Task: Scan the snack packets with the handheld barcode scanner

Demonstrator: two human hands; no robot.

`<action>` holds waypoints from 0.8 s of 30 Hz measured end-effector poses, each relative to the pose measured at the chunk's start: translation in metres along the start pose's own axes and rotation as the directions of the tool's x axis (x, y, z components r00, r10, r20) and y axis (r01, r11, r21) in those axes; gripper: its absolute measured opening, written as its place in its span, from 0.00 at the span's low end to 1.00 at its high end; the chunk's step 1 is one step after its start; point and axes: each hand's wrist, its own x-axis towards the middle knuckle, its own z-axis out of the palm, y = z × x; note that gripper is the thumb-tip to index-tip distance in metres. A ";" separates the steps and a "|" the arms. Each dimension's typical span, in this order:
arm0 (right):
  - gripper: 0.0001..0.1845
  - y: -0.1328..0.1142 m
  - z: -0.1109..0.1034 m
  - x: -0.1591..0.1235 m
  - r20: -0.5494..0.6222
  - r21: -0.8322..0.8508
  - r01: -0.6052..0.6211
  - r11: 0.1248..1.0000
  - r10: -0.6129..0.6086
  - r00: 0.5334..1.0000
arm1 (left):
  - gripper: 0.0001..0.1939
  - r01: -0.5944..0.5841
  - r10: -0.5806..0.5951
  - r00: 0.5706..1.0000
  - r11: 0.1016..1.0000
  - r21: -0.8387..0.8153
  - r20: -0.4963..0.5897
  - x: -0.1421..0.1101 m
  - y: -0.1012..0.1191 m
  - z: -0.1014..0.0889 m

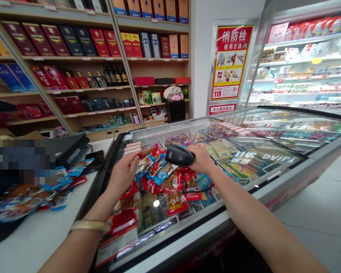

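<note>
My right hand (200,158) is wrapped around a black barcode scanner (178,154), held over a pile of small snack packets (170,176). The packets are clear with red or blue ends and lie on the glass lid of a chest freezer (272,159). A dark scanner cable (200,189) shows below my right hand. My left hand (124,171), with a gold-coloured bracelet (90,225) on its wrist, is at the left edge of the pile. Its fingers are stretched forward and slightly bent, with nothing visible in them.
On the left, a white counter (71,212) bears more snack packets (31,197), a black phone-like device (94,161) and dark equipment (69,149). Behind stand shelves (85,58) of boxes and bottles. A lit display fridge (307,68) is at the right.
</note>
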 end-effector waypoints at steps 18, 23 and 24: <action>0.17 0.011 0.006 -0.007 -0.038 -0.016 -0.007 1.000 0.007 0.999 | 0.28 0.296 -0.415 0.909 0.596 0.746 -0.029 -0.025 -0.130 -0.139; 0.17 0.013 0.006 -0.008 -0.037 -0.036 0.002 0.999 -0.004 0.999 | 0.19 0.390 -0.535 0.845 0.602 0.697 -0.011 -0.031 -0.134 -0.140; 0.17 0.013 0.006 -0.008 -0.036 -0.038 0.004 0.999 -0.006 0.999 | 0.19 0.394 -0.525 0.851 0.602 0.694 -0.027 -0.033 -0.133 -0.142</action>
